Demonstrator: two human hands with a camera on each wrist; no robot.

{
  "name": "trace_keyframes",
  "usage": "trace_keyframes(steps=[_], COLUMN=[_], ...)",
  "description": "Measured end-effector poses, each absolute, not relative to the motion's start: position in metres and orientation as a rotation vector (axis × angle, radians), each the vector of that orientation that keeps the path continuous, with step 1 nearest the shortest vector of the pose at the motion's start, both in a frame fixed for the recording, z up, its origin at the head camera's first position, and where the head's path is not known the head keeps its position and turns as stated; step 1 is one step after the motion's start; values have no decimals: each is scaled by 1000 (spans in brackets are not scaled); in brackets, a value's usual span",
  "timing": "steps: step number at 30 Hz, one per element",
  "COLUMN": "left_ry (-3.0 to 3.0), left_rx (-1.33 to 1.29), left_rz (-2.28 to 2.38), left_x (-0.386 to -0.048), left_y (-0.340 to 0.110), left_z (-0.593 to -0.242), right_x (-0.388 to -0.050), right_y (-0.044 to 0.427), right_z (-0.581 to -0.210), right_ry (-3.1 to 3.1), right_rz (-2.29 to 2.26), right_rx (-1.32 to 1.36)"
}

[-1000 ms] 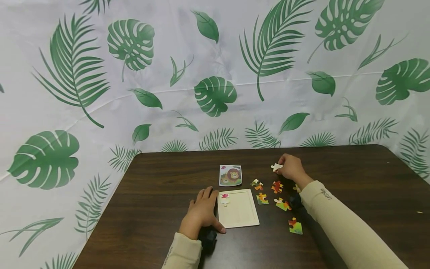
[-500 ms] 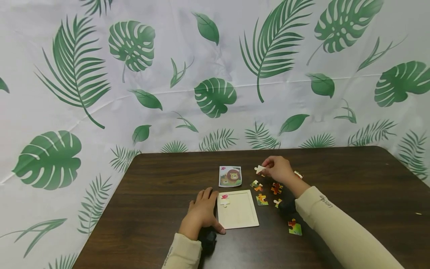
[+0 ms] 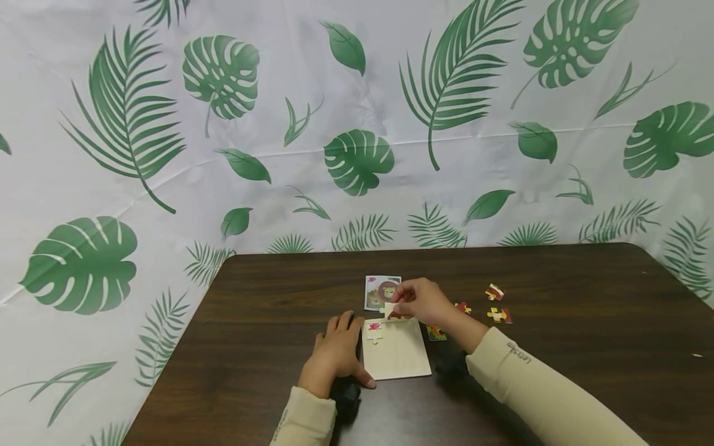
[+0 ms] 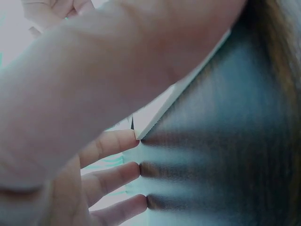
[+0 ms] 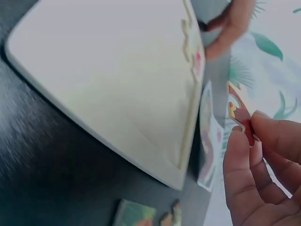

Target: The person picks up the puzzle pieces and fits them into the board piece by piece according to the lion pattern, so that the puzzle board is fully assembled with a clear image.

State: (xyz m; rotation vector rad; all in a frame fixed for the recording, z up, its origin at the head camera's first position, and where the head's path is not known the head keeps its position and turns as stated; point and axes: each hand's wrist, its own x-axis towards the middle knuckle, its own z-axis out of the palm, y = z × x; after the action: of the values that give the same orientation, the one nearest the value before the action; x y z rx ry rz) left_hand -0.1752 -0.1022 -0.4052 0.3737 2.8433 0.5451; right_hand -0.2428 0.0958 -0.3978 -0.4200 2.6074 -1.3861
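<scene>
My right hand [image 3: 426, 303] pinches a puzzle piece [image 3: 387, 309] between thumb and fingers, above the top edge of the pale wooden puzzle board [image 3: 398, 359]. In the right wrist view, the held puzzle piece [image 5: 241, 113] shows dark red, white and yellow. One pink and white puzzle piece [image 3: 374, 330] lies in the board's upper left corner. With fingers spread, my left hand [image 3: 333, 356] rests along the board's left edge. The left wrist view shows its fingertips [image 4: 134, 202] on the table and one finger at the board's corner.
Behind the board lies a lion picture card [image 3: 374, 297], partly covered by my right hand. Loose puzzle pieces lie to the right, including one at the far right [image 3: 499, 315] and a green-orange piece [image 3: 436, 333]. My right forearm hides others. A leaf-patterned cloth [image 3: 357, 186] hangs behind the table.
My right hand has carried the puzzle piece leftward from the loose pieces to the board's top edge. Its forearm now covers some pieces. The left hand has stayed in place.
</scene>
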Motion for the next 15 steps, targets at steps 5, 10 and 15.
trace_keyframes(steps=[5,10,15], left_ry=[2840,2838,2838], left_rx=[388,387,383], left_rz=[548,550,552], left_x=[-176,-175,-174], left_y=[-102,-102,-102], left_z=[-407,-407,-406], right_x=[-239,-237,-235], right_y=[92,89,86], right_z=[-408,-413,-413], right_ry=[2566,2589,2614], right_rz=[-1359,-1321,-1288], right_rx=[-442,-454,-463])
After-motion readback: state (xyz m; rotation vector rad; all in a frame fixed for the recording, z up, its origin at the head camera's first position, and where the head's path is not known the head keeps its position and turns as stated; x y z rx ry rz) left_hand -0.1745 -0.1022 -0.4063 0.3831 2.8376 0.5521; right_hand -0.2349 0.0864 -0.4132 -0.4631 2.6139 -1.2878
